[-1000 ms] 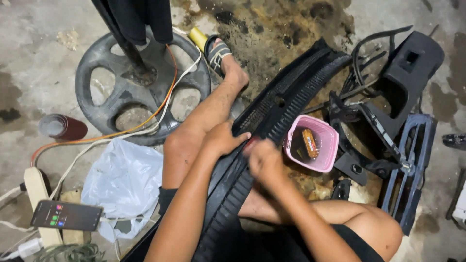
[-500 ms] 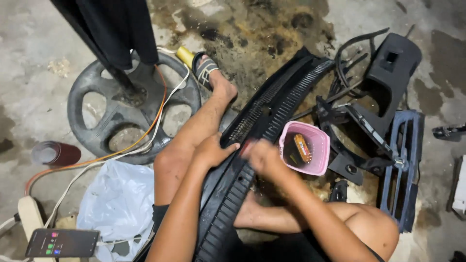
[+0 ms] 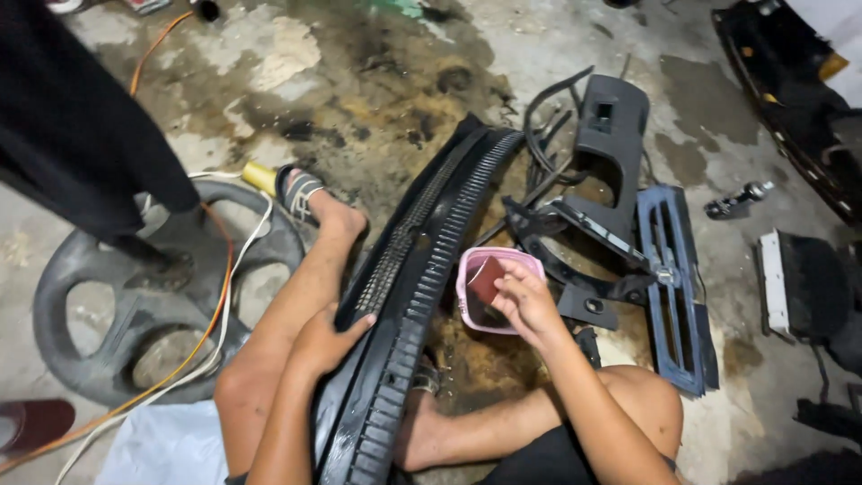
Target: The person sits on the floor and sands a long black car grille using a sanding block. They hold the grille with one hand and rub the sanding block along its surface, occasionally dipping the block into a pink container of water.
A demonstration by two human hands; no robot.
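Sandpaper (image 3: 486,279), a small reddish-brown square with a dull, gritty look, was pinched between the fingers of the right hand (image 3: 525,304), closed on it right at the rim of the pink bowl (image 3: 467,289). That bowl was a rounded, smooth plastic tub standing on the floor just right of the long black grille panel (image 3: 422,269); what lay inside it was in shadow and hard to make out.

Left of the bowl, the left hand (image 3: 325,339) pressed on the panel's near edge, palm down, fingers curled over it in a steadying grip. The panel was hard black plastic, long and gently curved, ribbed with fine mesh and rows of slats; it lay across the person's bare legs, its lower end cut off by the frame.

Right of the bowl lay more black plastic trim: a slotted vent frame (image 3: 675,278) with a bluish cast, and beyond it an angular housing (image 3: 611,144) tangled with thin black cables. Far left of the panel, a grey spoked wheel cover (image 3: 108,314) rested flat on the stained, rough concrete floor (image 3: 359,81), with orange and white cords (image 3: 220,296) running over it. A dark cloth (image 3: 72,126) hid its upper edge.
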